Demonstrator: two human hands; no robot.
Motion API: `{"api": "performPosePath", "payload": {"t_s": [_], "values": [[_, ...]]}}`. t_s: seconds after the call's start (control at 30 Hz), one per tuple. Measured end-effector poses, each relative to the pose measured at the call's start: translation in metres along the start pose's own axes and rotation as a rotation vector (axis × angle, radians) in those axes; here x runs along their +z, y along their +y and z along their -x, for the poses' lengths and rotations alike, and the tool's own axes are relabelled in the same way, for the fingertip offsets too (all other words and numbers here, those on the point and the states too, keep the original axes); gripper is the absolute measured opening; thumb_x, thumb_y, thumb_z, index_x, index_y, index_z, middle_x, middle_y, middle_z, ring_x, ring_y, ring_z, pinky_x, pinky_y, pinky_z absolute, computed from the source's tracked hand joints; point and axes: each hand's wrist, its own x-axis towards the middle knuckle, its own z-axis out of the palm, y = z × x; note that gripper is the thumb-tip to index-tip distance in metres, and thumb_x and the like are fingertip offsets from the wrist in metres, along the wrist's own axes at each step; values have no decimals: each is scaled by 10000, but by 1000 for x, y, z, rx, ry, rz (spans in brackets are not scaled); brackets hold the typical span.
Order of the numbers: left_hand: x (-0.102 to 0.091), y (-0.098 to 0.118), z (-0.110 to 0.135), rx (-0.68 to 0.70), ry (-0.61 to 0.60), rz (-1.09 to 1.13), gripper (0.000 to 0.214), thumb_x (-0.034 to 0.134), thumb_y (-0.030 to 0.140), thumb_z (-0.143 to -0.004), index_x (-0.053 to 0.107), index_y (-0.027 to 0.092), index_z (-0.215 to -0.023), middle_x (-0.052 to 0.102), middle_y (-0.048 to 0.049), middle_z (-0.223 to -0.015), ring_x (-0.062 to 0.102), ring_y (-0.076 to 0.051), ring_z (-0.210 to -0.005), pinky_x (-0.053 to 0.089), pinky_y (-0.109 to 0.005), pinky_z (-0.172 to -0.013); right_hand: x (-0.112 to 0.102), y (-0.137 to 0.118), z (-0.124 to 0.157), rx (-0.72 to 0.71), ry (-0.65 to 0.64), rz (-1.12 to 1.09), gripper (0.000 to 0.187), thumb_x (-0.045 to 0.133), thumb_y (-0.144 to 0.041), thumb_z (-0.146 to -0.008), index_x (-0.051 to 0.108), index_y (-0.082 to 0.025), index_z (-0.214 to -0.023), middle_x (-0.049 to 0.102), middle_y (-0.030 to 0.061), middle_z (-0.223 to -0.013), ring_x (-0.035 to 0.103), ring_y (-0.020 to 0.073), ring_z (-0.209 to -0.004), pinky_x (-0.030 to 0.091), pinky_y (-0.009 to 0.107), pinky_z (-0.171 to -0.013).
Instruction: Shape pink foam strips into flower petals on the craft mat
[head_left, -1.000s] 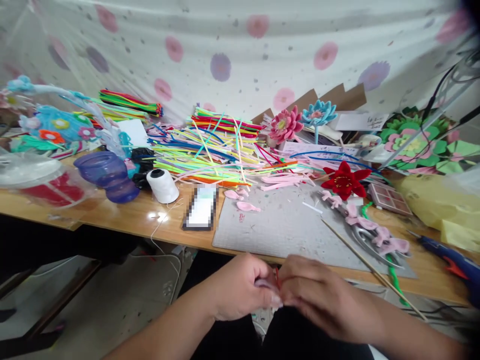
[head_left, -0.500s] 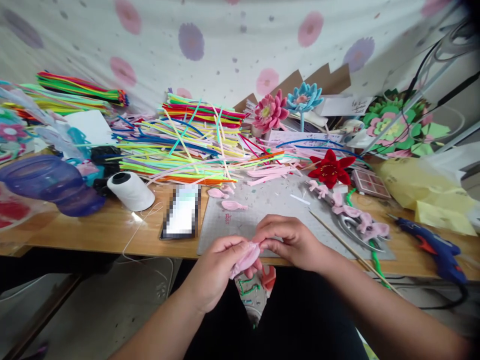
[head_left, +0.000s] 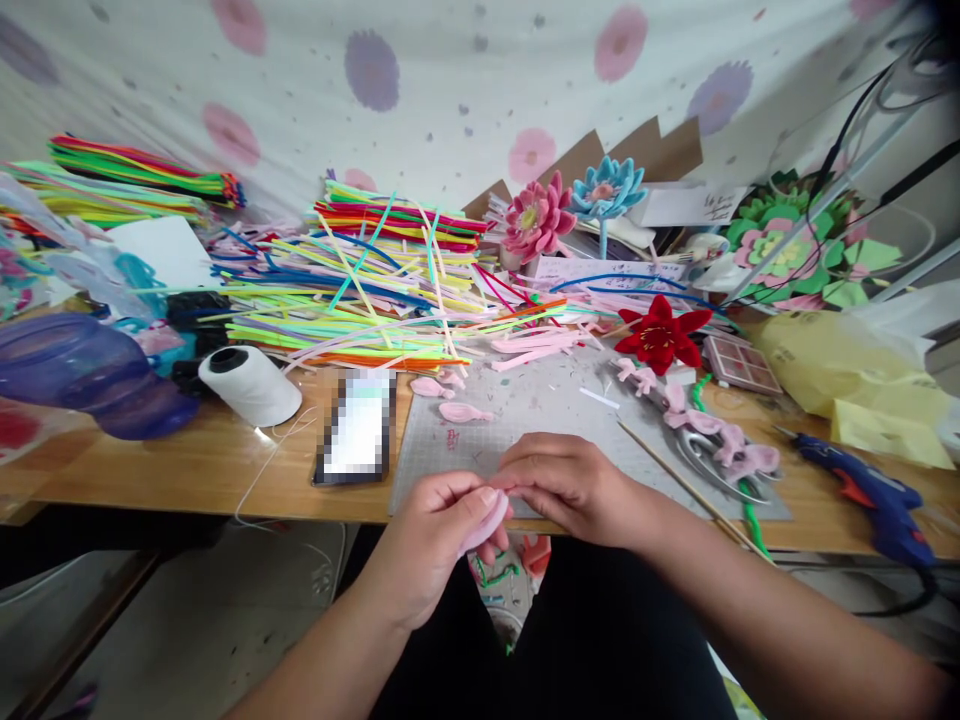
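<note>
Head view. Holding petal point(head_left: 484, 520) in left hand point(head_left: 442, 535), grip closed round it, thumb on top. Pinching its upper end with right hand point(head_left: 570, 485), grip narrow, fingertips only; likely steadying against left. Kept at near edge of worktop point(head_left: 225, 460), over mat point(head_left: 555, 420) edge, close to body. Spare petals point(head_left: 465, 411) on mat; skewer point(head_left: 690, 485), glue gun point(head_left: 862, 490) laid to right, within reach.

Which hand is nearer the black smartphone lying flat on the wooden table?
Left. The left hand is just down-right of the black smartphone; the right hand is farther right, beyond it. Both pinch a pink petal.
</note>
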Motion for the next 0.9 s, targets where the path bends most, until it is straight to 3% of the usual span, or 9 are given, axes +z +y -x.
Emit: {"api": "performPosePath", "payload": {"t_s": [0.4,0.5,0.63,0.7,0.9], "values": [[4,-2,1,47,33,-19,244,566,278,-821,599,127,-633,617,-24,-594,519,-101,-525,377,-226,-522,12,5,3,-88,110,157,140,477,-122,-856,590,-137,-938,623,94,-847,562,156,-784,486,277,-695],[5,-5,-1,50,60,9,235,569,301,-827,628,131,-676,631,-30,-632,536,-111,-572,395,-234,-557,11,7,4,-53,126,79,158,492,-121,-856,605,-138,-964,627,95,-862,573,160,-813,489,282,-715],[8,-6,-4,167,236,93,183,600,324,-814,668,154,-797,583,1,-649,505,-94,-621,379,-203,-573,21,2,8,265,383,-218,209,481,-202,-891,571,-182,-1079,626,68,-901,595,140,-797,493,282,-719],[11,-6,-6,241,330,139,178,619,328,-803,660,158,-772,505,30,-601,432,-70,-577,343,-180,-533,34,-3,8,459,514,-375,169,490,-275,-892,582,-183,-999,613,35,-797,580,124,-702,486,261,-655],[15,-6,-6,274,368,198,186,631,338,-788,639,155,-756,544,10,-683,464,-91,-653,382,-191,-579,70,-21,1,695,532,-696,198,667,-340,-735,581,-162,-744,583,-2,-663,542,108,-601,450,233,-582]]}}
